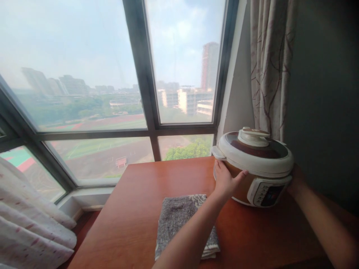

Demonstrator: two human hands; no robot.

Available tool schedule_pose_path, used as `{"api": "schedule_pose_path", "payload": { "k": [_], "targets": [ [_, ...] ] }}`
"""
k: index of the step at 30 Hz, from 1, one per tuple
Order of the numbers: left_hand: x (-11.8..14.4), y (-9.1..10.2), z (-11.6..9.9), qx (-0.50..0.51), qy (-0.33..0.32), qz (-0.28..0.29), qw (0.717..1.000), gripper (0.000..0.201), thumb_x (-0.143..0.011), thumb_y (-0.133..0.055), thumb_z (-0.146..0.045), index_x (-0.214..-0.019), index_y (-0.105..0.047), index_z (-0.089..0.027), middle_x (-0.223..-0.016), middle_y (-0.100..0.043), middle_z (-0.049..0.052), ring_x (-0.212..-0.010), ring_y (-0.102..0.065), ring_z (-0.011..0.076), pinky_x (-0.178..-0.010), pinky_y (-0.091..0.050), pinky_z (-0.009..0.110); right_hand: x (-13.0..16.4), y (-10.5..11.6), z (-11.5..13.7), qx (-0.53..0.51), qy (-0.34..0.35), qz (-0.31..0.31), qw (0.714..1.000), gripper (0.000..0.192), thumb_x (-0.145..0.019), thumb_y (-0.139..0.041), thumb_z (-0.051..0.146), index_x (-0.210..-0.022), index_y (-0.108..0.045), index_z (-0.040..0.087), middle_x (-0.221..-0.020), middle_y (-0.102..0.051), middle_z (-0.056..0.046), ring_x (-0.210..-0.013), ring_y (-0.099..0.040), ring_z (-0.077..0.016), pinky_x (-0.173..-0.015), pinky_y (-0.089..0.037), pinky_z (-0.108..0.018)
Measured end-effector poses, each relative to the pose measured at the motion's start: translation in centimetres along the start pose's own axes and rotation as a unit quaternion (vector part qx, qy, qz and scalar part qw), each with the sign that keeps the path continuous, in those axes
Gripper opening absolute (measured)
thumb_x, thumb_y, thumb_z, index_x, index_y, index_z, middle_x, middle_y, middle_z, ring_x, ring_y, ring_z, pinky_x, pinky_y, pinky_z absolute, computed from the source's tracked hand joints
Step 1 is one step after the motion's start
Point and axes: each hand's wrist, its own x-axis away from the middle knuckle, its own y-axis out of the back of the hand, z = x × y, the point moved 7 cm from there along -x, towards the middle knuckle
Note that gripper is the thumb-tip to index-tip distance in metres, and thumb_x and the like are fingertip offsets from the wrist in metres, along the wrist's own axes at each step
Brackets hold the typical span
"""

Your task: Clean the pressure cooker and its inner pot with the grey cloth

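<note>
An electric pressure cooker (241, 183) with a white rim, brown body and dark lid stands upright at the right of the wooden table (112, 224). Against its left side my left hand (226, 181) is pressed, thumb spread across the front and fingers reaching under the side handle. My right hand (295, 181) grips the opposite side, its fingers hidden behind the cooker. The control panel (270, 194) faces toward me and slightly right. Beneath my left forearm lies a folded grey towel (179, 215), partly covered from view.
Large windows (151, 97) with dark frames rise behind the table. A patterned curtain (270, 67) hangs behind the cooker, and another pale curtain (30, 224) bulges at the lower left. A dark wall (322, 93) stands at the right.
</note>
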Motion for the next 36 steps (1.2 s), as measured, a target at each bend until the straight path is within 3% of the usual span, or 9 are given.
{"api": "schedule_pose_path", "payload": {
  "k": [4,7,9,10,12,16,22,29,36],
  "targets": [
    [0.5,1.1,0.4,0.003,-0.045,-0.008,0.999,0.082,-0.081,-0.069,-0.047,-0.148,-0.032,-0.017,-0.152,-0.038,0.02,-0.145,-0.031,0.0327,-0.12,-0.024,0.047,1.0,0.5,-2.2,-0.065,-0.113,0.021,0.991,0.042,-0.089,-0.05,0.027,-0.056,-0.067,0.007,-0.065,-0.068,-0.015,-0.057,-0.061,-0.0172,-0.053,-0.038,-0.035],
    [1.9,2.3,1.4,-0.058,-0.047,0.025,0.997,0.069,-0.084,-0.065,-0.039,-0.144,-0.04,-0.014,-0.147,-0.044,0.021,-0.14,-0.04,0.0315,-0.118,-0.031,0.047,3.6,3.6,-2.6,-0.151,-0.107,-0.143,0.972,0.024,-0.083,-0.052,0.019,-0.066,-0.068,0.014,-0.073,-0.068,-0.009,-0.059,-0.057,-0.0159,-0.057,-0.04,-0.036],
    [3.7,3.2,2.0,-0.142,-0.062,0.083,0.984,0.062,-0.082,-0.067,-0.035,-0.137,-0.05,-0.013,-0.145,-0.047,0.021,-0.137,-0.043,0.0332,-0.116,-0.034,0.048,7.1,5.8,-2.1,-0.199,-0.035,-0.272,0.941,0.017,-0.074,-0.054,0.014,-0.07,-0.07,0.019,-0.069,-0.063,-0.005,-0.058,-0.051,-0.0152,-0.058,-0.037,-0.035],
    [4.8,3.8,2.2,-0.184,-0.077,0.111,0.974,0.058,-0.081,-0.067,-0.033,-0.134,-0.053,-0.014,-0.144,-0.049,0.02,-0.136,-0.044,0.0336,-0.114,-0.036,0.048,8.8,6.1,-1.8,-0.214,-0.012,-0.272,0.938,0.016,-0.071,-0.055,0.013,-0.069,-0.07,0.019,-0.064,-0.059,-0.004,-0.055,-0.048,-0.0149,-0.056,-0.034,-0.035],
    [7.4,5.6,3.0,-0.259,-0.087,0.155,0.949,0.052,-0.08,-0.068,-0.028,-0.13,-0.058,-0.018,-0.142,-0.052,0.017,-0.132,-0.048,0.0326,-0.111,-0.04,0.046,12.3,5.3,-1.5,-0.218,-0.008,-0.192,0.957,0.013,-0.068,-0.057,0.015,-0.07,-0.069,0.02,-0.061,-0.056,-0.002,-0.051,-0.044,-0.0136,-0.054,-0.031,-0.033],
    [11.9,10.3,4.4,-0.39,-0.075,0.142,0.907,0.043,-0.085,-0.062,-0.026,-0.128,-0.06,-0.025,-0.14,-0.056,0.011,-0.132,-0.048,0.0304,-0.114,-0.036,0.051,19.8,0.7,-0.9,-0.162,-0.05,0.117,0.979,0.016,-0.079,-0.061,0.033,-0.083,-0.069,0.019,-0.071,-0.065,-0.003,-0.06,-0.054,-0.0165,-0.058,-0.044,-0.031],
    [15.6,12.0,6.7,-0.461,-0.05,0.183,0.867,0.055,-0.088,-0.059,-0.041,-0.142,-0.05,-0.032,-0.158,-0.04,0.009,-0.147,-0.03,0.0354,-0.119,-0.018,0.063,28.9,-5.9,3.7,-0.068,0.054,0.413,0.907,0.024,-0.091,-0.05,0.031,-0.09,-0.072,0.02,-0.087,-0.072,-0.007,-0.08,-0.067,-0.0216,-0.071,-0.053,-0.03],
    [14.2,9.6,7.6,-0.445,-0.052,0.159,0.88,0.064,-0.089,-0.052,-0.034,-0.151,-0.042,-0.024,-0.158,-0.039,0.013,-0.15,-0.025,0.0347,-0.121,-0.013,0.059,32.7,-11.0,7.2,0.0,0.185,0.439,0.879,0.027,-0.084,-0.046,0.011,-0.087,-0.071,0.022,-0.093,-0.073,-0.007,-0.092,-0.066,-0.0244,-0.086,-0.051,-0.038],
    [13.5,9.6,7.5,-0.412,-0.06,0.115,0.902,0.067,-0.08,-0.059,-0.024,-0.147,-0.05,-0.021,-0.152,-0.048,0.015,-0.145,-0.035,0.0346,-0.121,-0.018,0.056,33.1,-11.8,8.6,0.099,0.231,0.413,0.875,0.026,-0.083,-0.049,0.01,-0.087,-0.071,0.024,-0.089,-0.073,-0.008,-0.084,-0.065,-0.0248,-0.079,-0.049,-0.036]
  ]
}}
